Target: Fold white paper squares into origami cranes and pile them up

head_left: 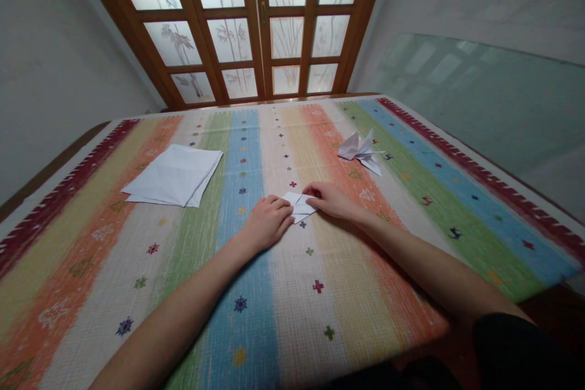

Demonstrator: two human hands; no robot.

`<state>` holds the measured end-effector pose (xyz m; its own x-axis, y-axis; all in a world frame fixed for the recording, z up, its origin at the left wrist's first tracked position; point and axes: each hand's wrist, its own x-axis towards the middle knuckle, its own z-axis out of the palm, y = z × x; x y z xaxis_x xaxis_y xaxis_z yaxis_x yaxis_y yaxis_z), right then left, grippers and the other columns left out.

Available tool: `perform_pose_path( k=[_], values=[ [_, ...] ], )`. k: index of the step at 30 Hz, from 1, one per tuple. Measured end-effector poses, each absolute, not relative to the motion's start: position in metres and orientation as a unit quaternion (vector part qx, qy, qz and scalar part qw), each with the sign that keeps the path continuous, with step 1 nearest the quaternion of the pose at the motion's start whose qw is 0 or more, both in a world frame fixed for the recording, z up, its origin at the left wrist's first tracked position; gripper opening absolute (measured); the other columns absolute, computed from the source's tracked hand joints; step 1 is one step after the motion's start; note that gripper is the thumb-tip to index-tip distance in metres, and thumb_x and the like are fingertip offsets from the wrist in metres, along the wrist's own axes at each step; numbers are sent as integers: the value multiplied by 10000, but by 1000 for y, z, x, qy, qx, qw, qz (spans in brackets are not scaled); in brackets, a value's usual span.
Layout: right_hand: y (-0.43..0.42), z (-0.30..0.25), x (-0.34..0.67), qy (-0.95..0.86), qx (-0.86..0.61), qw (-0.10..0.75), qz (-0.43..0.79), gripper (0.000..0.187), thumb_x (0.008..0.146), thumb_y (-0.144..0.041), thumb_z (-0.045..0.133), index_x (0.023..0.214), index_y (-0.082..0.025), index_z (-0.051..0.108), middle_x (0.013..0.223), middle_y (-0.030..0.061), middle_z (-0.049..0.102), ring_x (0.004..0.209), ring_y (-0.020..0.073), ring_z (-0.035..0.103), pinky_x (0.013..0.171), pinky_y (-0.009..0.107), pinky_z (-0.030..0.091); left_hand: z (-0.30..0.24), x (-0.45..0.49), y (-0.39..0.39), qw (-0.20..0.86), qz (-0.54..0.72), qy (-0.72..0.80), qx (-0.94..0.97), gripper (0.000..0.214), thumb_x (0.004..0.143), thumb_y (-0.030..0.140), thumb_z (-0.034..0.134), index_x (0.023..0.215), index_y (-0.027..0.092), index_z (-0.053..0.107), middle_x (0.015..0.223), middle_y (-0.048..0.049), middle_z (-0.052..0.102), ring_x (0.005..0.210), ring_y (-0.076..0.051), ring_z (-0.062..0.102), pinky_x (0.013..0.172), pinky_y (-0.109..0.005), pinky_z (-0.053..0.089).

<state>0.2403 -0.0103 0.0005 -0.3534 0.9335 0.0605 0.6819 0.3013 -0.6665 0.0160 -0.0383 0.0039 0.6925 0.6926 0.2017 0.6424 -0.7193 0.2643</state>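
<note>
A small folded piece of white paper (299, 205) lies flat on the striped tablecloth (256, 292) near the table's middle. My left hand (267, 223) rests on its left side, fingers curled and pressing it down. My right hand (329, 198) lies on its right edge, fingertips pinching or pressing a fold. Much of the paper is hidden under both hands.
A stack of white paper sheets (176, 175) lies at the left of the table. A finished folded paper bird (361, 150) sits at the back right. Wooden glazed doors (262, 24) stand behind the table, and a glass pane (479, 103) leans at the right.
</note>
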Motion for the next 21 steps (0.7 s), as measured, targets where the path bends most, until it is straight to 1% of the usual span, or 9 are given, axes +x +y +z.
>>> perform_pose_path(
  k=[2, 3, 5, 7, 9, 13, 16, 19, 21],
  values=[
    [-7, 4, 239, -780, -503, 216, 303, 170, 806, -143, 588, 932, -162, 701, 795, 39, 691, 694, 148, 579, 649, 265, 414, 4, 20, -32, 120, 203, 398, 887, 210, 915, 283, 521, 947, 173, 697, 1051, -98, 682, 1001, -251, 593, 898, -428, 461],
    [-4, 7, 238, -786, -489, 221, 308, 163, 810, -144, 587, 918, -168, 706, 797, 38, 693, 700, 149, 580, 651, 266, 413, 4, 21, -29, 141, 241, 421, 863, 185, 881, 264, 565, 978, 168, 691, 1083, -107, 666, 1004, -247, 590, 904, -427, 461],
    [1, 15, 236, -803, -452, 242, 303, 155, 816, -156, 595, 907, -182, 718, 824, 41, 699, 729, 153, 585, 668, 270, 418, 6, 21, -22, 212, 309, 465, 802, 366, 794, 233, 650, 1154, 170, 632, 1179, -122, 626, 981, -228, 591, 894, -414, 470],
    [6, 24, 233, -827, -408, 269, 279, 143, 818, -168, 607, 883, -202, 730, 837, 36, 701, 756, 154, 585, 696, 277, 421, 8, 19, -16, 333, 332, 484, 738, 571, 739, 241, 691, 1288, 180, 549, 1158, -114, 638, 859, -188, 604, 822, -375, 490],
    [10, 33, 227, -839, -377, 312, 239, 120, 820, -179, 624, 849, -213, 735, 802, 25, 699, 753, 153, 580, 731, 292, 420, 10, 16, -13, 462, 328, 466, 679, 561, 716, 296, 712, 1249, 173, 586, 1048, -90, 677, 788, -172, 606, 763, -336, 489],
    [14, 39, 214, -833, -361, 372, 194, 117, 827, -201, 632, 808, -243, 739, 773, 9, 707, 751, 162, 586, 782, 329, 428, 12, 12, -15, 635, 357, 387, 566, 484, 700, 513, 719, 1035, 163, 694, 934, -84, 705, 830, -210, 639, 729, -306, 491],
    [16, 36, 207, -823, -362, 386, 205, 102, 823, -230, 639, 796, -250, 735, 773, 7, 711, 758, 173, 596, 787, 342, 448, 12, 12, -18, 693, 366, 367, 501, 518, 699, 588, 704, 970, 146, 707, 884, -93, 716, 786, -206, 656, 682, -291, 498],
    [17, 30, 205, -808, -369, 400, 226, 94, 823, -235, 630, 813, -239, 724, 813, 24, 703, 805, 185, 601, 811, 360, 468, 10, 12, -18, 694, 373, 392, 475, 487, 613, 417, 819, 990, 134, 696, 812, -68, 723, 673, -165, 653, 630, -263, 493],
    [17, 26, 204, -783, -385, 431, 230, 110, 817, -243, 630, 893, -236, 709, 929, 48, 692, 910, 206, 597, 858, 386, 471, 7, 12, -17, 675, 396, 418, 462, 480, 581, 325, 833, 995, 131, 688, 776, -53, 722, 624, -151, 648, 607, -256, 495]
  ],
)
